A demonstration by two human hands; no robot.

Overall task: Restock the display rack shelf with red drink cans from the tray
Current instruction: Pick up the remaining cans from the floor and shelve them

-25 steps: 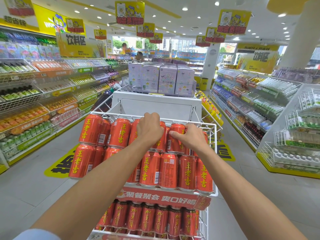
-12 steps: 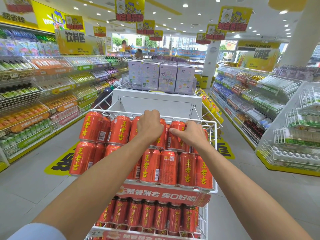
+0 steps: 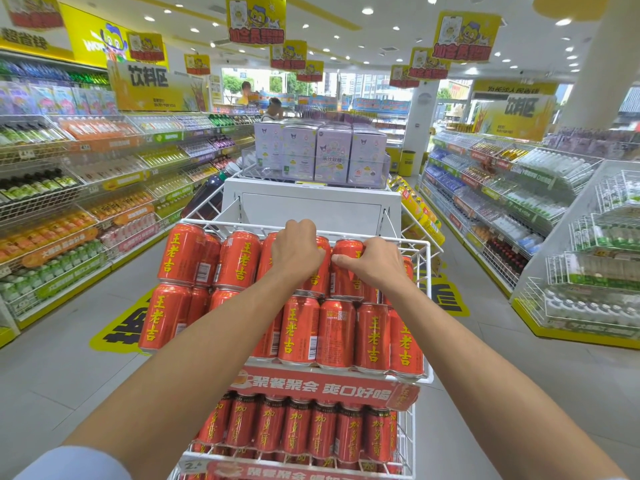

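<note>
A white wire display rack (image 3: 425,308) stands in front of me, its top shelf stacked two high with red drink cans (image 3: 239,259) bearing yellow characters. My left hand (image 3: 297,249) wraps over a can in the upper layer near the middle. Just to its right, my right hand (image 3: 375,263) grips the neighbouring upper can (image 3: 343,268), fingers curled over its top. A lower shelf holds a row of darker red cans (image 3: 304,431) behind a red price strip (image 3: 322,386). No tray is visible.
Behind the rack stands a white display unit (image 3: 311,209) topped with lilac cartons (image 3: 332,154). Stocked drink shelves line the left aisle (image 3: 69,188) and the right aisle (image 3: 512,188). A white wire shelf end (image 3: 595,254) stands at far right. A person (image 3: 273,109) is far back.
Both hands have stayed on the upper cans; the right hand's fingers have curled more tightly over its can. The view has shifted slightly.
</note>
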